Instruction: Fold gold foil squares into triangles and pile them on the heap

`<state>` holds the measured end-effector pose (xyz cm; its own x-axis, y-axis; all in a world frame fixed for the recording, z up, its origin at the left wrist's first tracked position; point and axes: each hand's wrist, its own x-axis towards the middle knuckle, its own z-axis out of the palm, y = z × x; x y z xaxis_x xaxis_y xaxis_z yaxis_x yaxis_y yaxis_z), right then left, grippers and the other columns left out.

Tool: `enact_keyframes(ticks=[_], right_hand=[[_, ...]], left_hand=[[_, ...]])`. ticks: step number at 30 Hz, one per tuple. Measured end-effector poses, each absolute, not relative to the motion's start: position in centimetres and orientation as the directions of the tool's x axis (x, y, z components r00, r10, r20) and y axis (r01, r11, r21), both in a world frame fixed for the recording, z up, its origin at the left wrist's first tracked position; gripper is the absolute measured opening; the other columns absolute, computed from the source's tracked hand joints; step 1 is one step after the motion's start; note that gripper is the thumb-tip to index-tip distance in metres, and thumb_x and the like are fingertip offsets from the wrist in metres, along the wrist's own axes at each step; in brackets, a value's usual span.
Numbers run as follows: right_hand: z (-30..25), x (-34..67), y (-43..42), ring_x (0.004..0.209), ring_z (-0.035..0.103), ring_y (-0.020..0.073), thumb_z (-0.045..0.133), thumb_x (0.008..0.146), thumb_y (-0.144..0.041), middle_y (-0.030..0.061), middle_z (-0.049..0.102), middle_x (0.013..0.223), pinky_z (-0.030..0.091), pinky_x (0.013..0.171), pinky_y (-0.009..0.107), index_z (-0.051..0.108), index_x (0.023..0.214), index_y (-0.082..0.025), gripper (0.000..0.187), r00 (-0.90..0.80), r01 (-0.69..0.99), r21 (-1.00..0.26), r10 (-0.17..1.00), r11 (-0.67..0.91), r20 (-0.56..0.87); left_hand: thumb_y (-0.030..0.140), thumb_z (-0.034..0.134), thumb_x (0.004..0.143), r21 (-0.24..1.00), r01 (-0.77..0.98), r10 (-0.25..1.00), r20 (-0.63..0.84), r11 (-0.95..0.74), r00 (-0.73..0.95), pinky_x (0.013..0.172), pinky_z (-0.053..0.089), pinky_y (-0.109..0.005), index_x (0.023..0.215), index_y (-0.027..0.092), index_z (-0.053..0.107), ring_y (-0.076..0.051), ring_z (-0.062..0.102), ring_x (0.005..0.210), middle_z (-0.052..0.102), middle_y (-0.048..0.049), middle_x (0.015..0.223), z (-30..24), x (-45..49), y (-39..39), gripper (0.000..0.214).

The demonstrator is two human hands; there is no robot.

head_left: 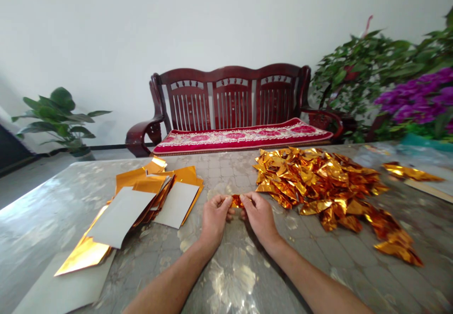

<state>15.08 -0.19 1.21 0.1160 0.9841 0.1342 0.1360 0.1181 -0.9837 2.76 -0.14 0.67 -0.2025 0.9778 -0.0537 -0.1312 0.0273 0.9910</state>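
Observation:
Between my two hands, just above the table, is a small piece of folded gold foil paper. My left hand pinches its left end between thumb and fingers. At its right end my right hand pinches it the same way. Fingers cover most of the piece, so its full shape is hidden. To the left lie flat foil sheets, gold on one side and pale grey on the other, loosely stacked. A heap of folded gold foil pieces spreads out on the right.
A patterned grey cover lies over the table. Beyond it stands a dark red wooden bench with a red floral cushion. A potted plant is at left; purple flowers and clear plastic are at right.

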Motion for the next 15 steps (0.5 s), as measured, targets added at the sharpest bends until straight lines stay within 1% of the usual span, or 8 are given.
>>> enact_keyframes(ticks=[6,12,15], right_hand=[[1.29,15.13,-0.42,0.041,0.051,0.0151,0.058,0.081,-0.054,-0.0031,0.054,0.047,0.040,0.040,0.024,0.058,0.071,-0.021,0.035,0.135,0.133,-0.983,0.980,0.128,0.146],[1.14,15.09,-0.45,0.041,0.051,0.0144,0.055,0.082,-0.049,-0.0039,0.053,0.049,0.039,0.042,0.023,0.057,0.071,-0.020,0.031,0.124,0.134,-0.980,0.979,0.146,0.162],[0.90,15.15,-0.37,0.043,0.051,0.0141,0.053,0.084,-0.047,-0.0042,0.052,0.050,0.039,0.044,0.024,0.057,0.072,-0.020,0.029,0.112,0.177,-0.969,0.975,0.170,0.192]], left_hand=[[0.047,0.074,0.068,0.988,-0.153,0.982,-0.048,0.020,-0.182,0.043,0.041,-0.017,0.073,0.011,0.067,-0.008,0.052,0.042,0.062,-0.0002,0.053,0.58,2.92,-0.18,0.037],[0.051,0.075,0.064,0.982,-0.181,0.984,-0.084,0.055,-0.157,0.040,0.039,-0.017,0.072,0.012,0.063,-0.007,0.048,0.038,0.057,0.0022,0.047,0.98,3.04,-0.47,0.042],[0.052,0.075,0.063,0.981,-0.189,0.987,-0.080,0.053,-0.139,0.040,0.038,-0.017,0.072,0.013,0.061,-0.007,0.047,0.038,0.056,0.0031,0.047,1.05,3.19,-0.60,0.043]])
